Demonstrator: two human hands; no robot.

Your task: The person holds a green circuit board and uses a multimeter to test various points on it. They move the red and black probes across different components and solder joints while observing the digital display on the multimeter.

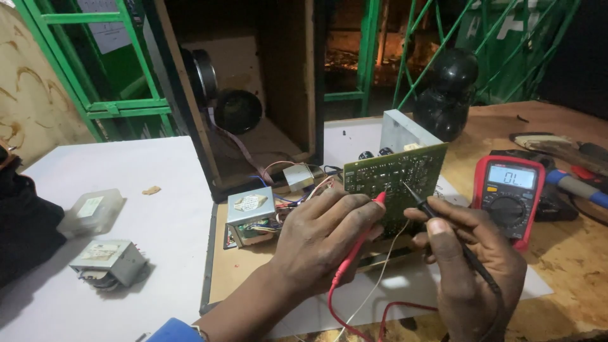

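A green circuit board [394, 174] stands tilted upright on its edge in the middle of the table. My left hand [320, 237] grips a red test probe [362, 235], its tip against the board's lower left. My right hand [472, 266] holds a black test probe [430, 209] like a pen, its needle touching the board near its centre. Red and black leads trail down toward me. A red digital multimeter [508, 196] with a lit display lies just right of the board.
An open wooden speaker cabinet [244, 95] stands behind the board, with a transformer [251, 212] and loose wires at its foot. Another transformer [109, 263] and a plastic box [94, 210] lie at left. Tools [570, 164] rest far right. A dark rounded object [451, 88] stands behind.
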